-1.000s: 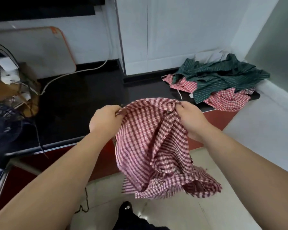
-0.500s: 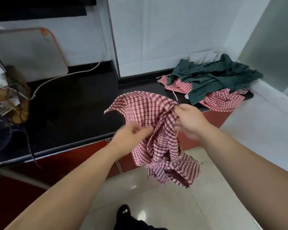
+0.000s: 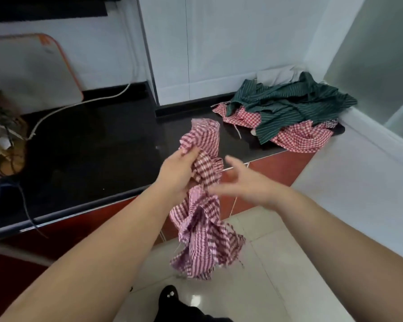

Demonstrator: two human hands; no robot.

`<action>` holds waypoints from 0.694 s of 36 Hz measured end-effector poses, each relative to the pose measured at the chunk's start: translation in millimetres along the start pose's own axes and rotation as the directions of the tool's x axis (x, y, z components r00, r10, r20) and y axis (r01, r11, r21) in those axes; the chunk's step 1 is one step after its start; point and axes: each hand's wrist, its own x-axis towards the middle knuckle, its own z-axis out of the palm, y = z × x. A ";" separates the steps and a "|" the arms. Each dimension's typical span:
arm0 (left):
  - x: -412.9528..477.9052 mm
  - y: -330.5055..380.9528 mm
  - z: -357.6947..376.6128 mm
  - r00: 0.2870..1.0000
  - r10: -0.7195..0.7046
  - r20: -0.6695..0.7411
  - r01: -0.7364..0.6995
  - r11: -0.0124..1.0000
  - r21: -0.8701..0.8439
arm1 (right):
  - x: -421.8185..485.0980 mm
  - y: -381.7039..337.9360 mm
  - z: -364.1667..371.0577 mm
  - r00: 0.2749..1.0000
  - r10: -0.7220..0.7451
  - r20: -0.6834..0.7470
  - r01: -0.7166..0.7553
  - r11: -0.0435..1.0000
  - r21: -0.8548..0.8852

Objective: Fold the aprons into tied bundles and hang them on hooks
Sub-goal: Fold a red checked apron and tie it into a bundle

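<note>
A red-and-white checked apron (image 3: pixel 201 231) hangs bunched in front of the black counter's edge, its lower part trailing toward the tiled floor. My left hand (image 3: pixel 178 173) grips it near the top, with a fold of cloth sticking up above the fist. Just right of the cloth, my right hand (image 3: pixel 244 184) is blurred, its fingers spread and holding nothing. A pile of other aprons lies at the counter's far right: a dark green striped one (image 3: pixel 286 105) on top of red checked ones (image 3: pixel 300 138). No hooks are in view.
The black counter (image 3: pixel 91 147) runs from left to centre above red cabinet fronts (image 3: pixel 279 166). A white cable (image 3: pixel 79 105) and a white board with an orange edge (image 3: pixel 33 73) are at the back left. Cluttered items sit at the far left. White walls enclose the corner.
My right hand has let go of the apron and opened. My left hand has taken over the grip near the top, and the cloth now hangs as a narrower bunch.
</note>
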 end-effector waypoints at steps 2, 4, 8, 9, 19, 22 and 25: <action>-0.3 9.5 1.0 0.999 -0.046 0.013 0.047 0.987 -0.155 | -2.1 16.1 13.4 0.995 0.078 0.062 -0.066 0.982 -0.176; -1.8 15.3 2.1 0.998 -0.062 0.030 0.068 0.967 -0.244 | -0.7 31.8 25.6 0.981 0.179 0.070 -0.150 0.939 -0.309; -5.9 25.5 5.6 1.000 -0.001 -0.007 -0.001 0.964 -0.265 | 10.7 53.1 33.7 0.991 0.075 -0.110 -0.117 0.885 -0.451; -5.0 27.4 3.2 0.999 0.023 -0.035 -0.031 0.961 -0.275 | 12.0 53.3 30.9 0.977 0.005 -0.213 -0.106 0.879 -0.465; -10.8 7.1 -31.0 0.998 0.045 0.031 -0.050 0.980 0.190 | 10.4 0.2 -15.0 0.896 -0.264 -0.356 0.175 0.949 -0.262; -23.3 -12.3 -22.3 0.955 -0.188 0.229 0.069 0.894 0.443 | 6.8 -16.4 -18.0 0.911 -0.320 -0.260 0.231 0.919 -0.320; -19.3 -16.6 -17.9 0.983 -0.089 0.163 0.040 0.958 0.285 | 3.2 -21.3 -24.7 0.909 -0.337 -0.244 0.235 0.900 -0.367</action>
